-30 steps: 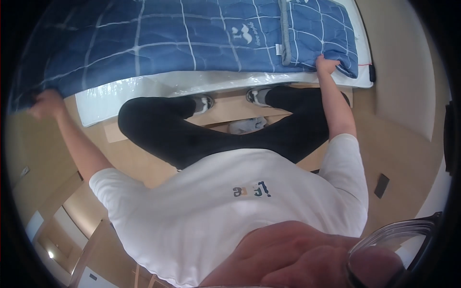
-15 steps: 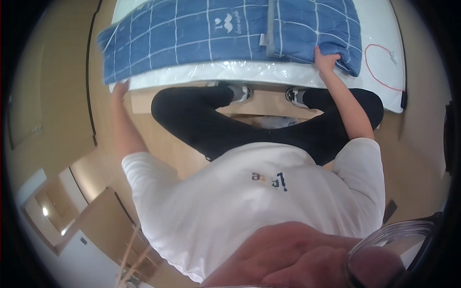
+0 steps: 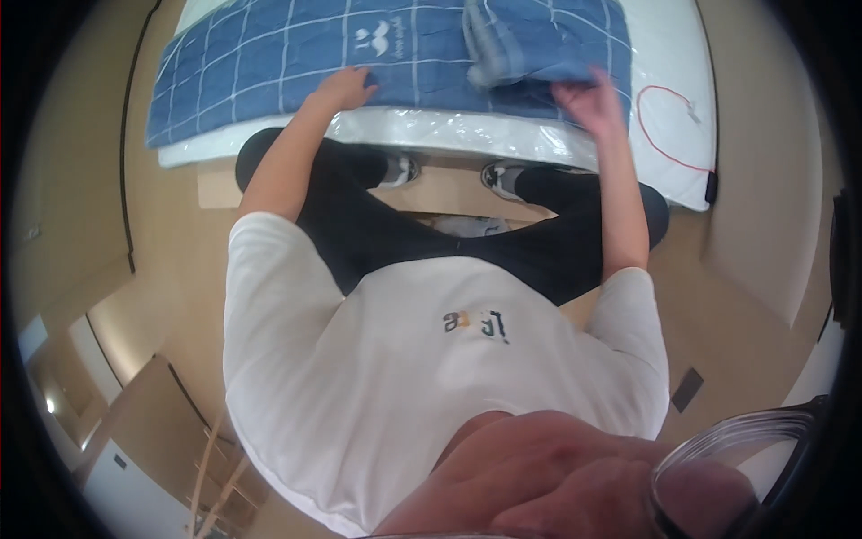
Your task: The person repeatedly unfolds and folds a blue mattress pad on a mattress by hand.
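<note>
A blue quilt (image 3: 305, 72) with a white check pattern lies across a plastic-covered mattress (image 3: 449, 135). On its right part a folded-over flap (image 3: 512, 58) is raised and blurred by motion. My left hand (image 3: 346, 88) rests on the quilt's near edge, left of the flap, fingers spread and partly bent. At the flap's near right corner is my right hand (image 3: 590, 103), its fingers smeared by motion. They appear to grip the quilt's fabric there, with the fingertips partly lost against it.
To the right on the mattress lies a red cord (image 3: 648, 135). My legs are spread, and my shoes (image 3: 505, 178) are at the mattress's near side. A clear plastic bag (image 3: 471, 226) shows between my legs. A wooden rack (image 3: 215, 476) stands at lower left.
My left hand has moved right from the mattress's left corner onto the quilt. The flap has lifted at its near right corner, by my right hand. The whole view has shifted slightly.
</note>
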### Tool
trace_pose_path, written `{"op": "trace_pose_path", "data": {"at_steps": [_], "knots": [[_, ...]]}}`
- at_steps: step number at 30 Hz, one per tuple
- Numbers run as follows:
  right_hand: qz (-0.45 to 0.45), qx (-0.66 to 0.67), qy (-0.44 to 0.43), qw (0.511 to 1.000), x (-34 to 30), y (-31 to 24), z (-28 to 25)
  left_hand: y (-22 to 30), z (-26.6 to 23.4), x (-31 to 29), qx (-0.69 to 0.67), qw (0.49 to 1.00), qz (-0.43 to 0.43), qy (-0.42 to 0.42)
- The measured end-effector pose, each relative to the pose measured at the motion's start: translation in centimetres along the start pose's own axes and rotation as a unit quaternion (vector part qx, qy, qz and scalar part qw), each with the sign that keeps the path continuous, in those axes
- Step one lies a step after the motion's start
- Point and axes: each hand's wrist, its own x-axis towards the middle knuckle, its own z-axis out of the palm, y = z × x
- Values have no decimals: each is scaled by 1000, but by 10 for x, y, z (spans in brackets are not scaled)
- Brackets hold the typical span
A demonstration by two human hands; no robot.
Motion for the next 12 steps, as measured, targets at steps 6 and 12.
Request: {"op": "trace_pose_path", "data": {"at_steps": [6, 12], "knots": [[-427, 12, 77, 901, -106, -163, -30, -14, 11, 9, -10, 999, -32, 33], [-479, 51, 256, 838, -93, -197, -161, -35, 28, 4, 32, 998, -53, 8]]}}
